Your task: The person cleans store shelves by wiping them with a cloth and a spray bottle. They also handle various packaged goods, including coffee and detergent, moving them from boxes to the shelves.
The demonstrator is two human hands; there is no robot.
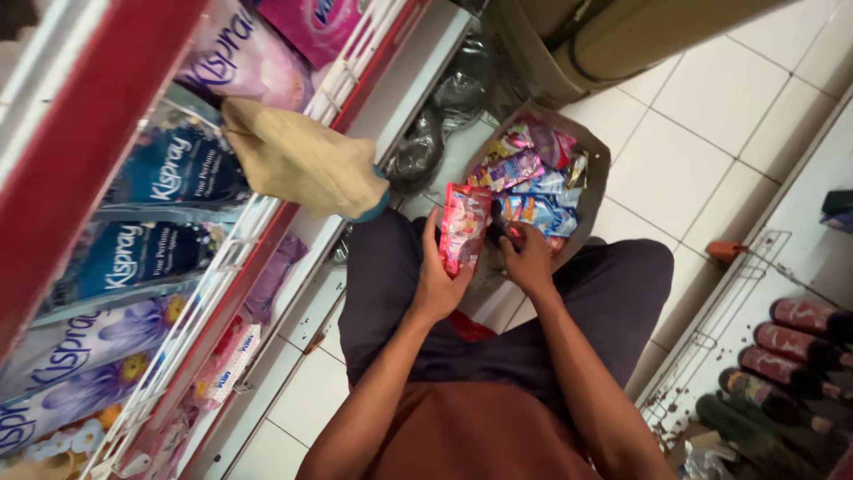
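Hands over lap, person crouched on floor. Left hand (437,283) pinches red packet (463,228) upright by its edge; right hand (526,258) curls around dark object, above box (593,164) of mixed sachets. Risk: thin edge grip, packet may slip.

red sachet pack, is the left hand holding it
Yes, the left hand grips the red sachet pack upright above the bag of sachets.

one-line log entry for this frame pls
left hand: holds red packet | right hand: on dark item | cardboard box: full of sachets
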